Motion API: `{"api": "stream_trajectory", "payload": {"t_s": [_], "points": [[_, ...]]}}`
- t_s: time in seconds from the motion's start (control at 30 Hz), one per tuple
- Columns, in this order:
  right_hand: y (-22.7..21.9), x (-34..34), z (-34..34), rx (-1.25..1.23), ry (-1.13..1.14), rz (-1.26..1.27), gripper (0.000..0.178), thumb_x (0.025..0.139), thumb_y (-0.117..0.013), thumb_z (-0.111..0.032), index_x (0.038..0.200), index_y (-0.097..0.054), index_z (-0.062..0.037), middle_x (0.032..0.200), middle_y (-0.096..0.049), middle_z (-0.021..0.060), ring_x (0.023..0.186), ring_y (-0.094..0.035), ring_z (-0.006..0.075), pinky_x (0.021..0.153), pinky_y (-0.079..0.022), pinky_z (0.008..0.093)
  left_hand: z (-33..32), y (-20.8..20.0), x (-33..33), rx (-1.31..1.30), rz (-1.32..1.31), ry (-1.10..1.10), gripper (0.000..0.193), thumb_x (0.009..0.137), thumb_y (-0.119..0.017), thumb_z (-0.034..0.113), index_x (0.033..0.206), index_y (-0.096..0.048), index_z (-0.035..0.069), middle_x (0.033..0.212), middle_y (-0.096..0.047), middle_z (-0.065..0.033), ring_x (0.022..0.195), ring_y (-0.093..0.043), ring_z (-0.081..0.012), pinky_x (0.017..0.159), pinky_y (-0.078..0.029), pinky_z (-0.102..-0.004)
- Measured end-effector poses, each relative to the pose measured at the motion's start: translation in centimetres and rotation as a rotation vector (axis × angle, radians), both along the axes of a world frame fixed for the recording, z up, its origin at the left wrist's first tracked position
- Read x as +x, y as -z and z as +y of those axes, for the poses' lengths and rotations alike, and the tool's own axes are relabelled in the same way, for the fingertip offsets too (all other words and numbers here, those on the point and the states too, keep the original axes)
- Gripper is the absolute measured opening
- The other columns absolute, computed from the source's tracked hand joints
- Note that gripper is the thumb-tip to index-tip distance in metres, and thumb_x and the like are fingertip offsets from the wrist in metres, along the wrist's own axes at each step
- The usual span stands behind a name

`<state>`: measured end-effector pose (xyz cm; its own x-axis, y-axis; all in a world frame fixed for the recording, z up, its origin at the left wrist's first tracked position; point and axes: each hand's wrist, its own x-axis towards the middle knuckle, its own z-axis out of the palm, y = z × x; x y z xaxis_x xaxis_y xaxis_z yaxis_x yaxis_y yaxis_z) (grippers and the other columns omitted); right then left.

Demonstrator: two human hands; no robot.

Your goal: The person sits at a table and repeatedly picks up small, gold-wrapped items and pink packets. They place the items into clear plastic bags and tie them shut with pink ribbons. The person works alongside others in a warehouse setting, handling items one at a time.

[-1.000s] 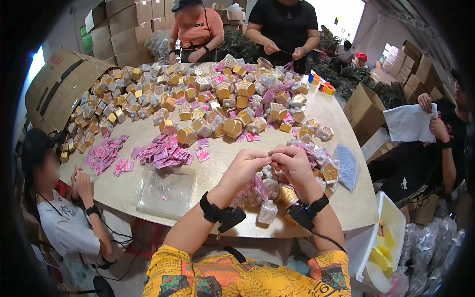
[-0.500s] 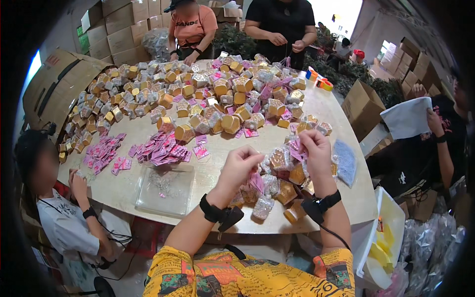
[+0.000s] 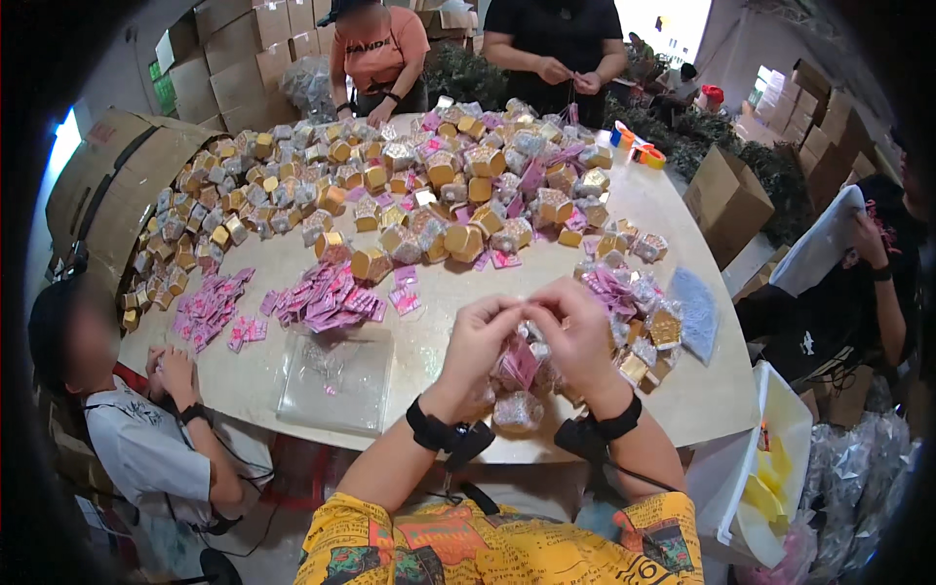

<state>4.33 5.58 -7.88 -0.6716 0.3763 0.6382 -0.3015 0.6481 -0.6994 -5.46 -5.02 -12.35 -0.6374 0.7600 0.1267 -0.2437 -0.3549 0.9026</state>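
Observation:
My left hand [image 3: 480, 343] and my right hand [image 3: 577, 343] meet over the near part of the table [image 3: 439, 283], thumbs and fingertips pinched together. What sits between the fingertips is too small to make out. Just below them shows a pink packet [image 3: 518, 365], and under it a bubble-wrapped ornament [image 3: 518, 412]. Partly hidden by my right hand, a pile of gold and clear-wrapped ornaments [image 3: 665, 330] with pink packets among them lies to its right. Black bands with small devices circle both my wrists.
A large heap of gold ornaments [image 3: 463, 240] covers the far table. Pink packets [image 3: 327, 295] lie near a clear tray [image 3: 292, 395]. At right are a blue-white mesh bag [image 3: 694, 317], tape rolls [image 3: 648, 156] and a white bin [image 3: 721, 487]. Co-workers stand or sit around the table.
My right hand has moved left to meet my left hand, which has shifted slightly. The person at left has brought both hands together. The person at right has shifted the white sheet.

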Motion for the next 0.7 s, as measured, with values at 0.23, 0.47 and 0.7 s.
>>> {"api": "stream_trajectory", "payload": {"t_s": [0.23,0.47,0.7], "points": [[1.9,0.9,0.3,-0.537,-0.166,-0.326,0.022,0.090,-0.052,-0.011,0.107,-0.060,0.0001,0.073,-0.057,-0.0031,0.055,-0.043,0.0007,0.048,-0.034,0.0168,-0.2,0.1,0.0,0.017,-0.150,-0.029,0.010,0.088,-0.056,0.008,0.093,-0.062,0.001,0.082,-0.064,-0.0048,0.060,-0.056,-0.0060,0.056,-0.047,-0.0175],[3.2,0.3,-1.2,-1.164,-0.509,-0.215,0.045,0.092,-0.046,-0.010,0.136,-0.036,-0.0070,0.069,-0.050,0.0035,0.047,-0.044,0.0069,0.043,-0.038,0.0183,-0.3,-1.0,0.2,0.028,-0.297,0.086,0.013,0.090,-0.049,0.011,0.086,-0.058,0.002,0.075,-0.060,-0.0043,0.063,-0.057,-0.0108,0.058,-0.046,-0.0194],[3.0,0.4,-1.0,-0.312,-0.181,-0.255,0.035,0.092,-0.042,-0.005,0.126,-0.050,-0.0032,0.082,-0.061,0.0067,0.066,-0.057,0.0104,0.059,-0.047,0.0233,-0.5,-0.1,-1.6,-0.053,-0.186,0.137,0.013,0.079,-0.046,0.007,0.072,-0.056,0.002,0.068,-0.056,-0.0055,0.057,-0.051,-0.0114,0.050,-0.040,-0.0222]]}}
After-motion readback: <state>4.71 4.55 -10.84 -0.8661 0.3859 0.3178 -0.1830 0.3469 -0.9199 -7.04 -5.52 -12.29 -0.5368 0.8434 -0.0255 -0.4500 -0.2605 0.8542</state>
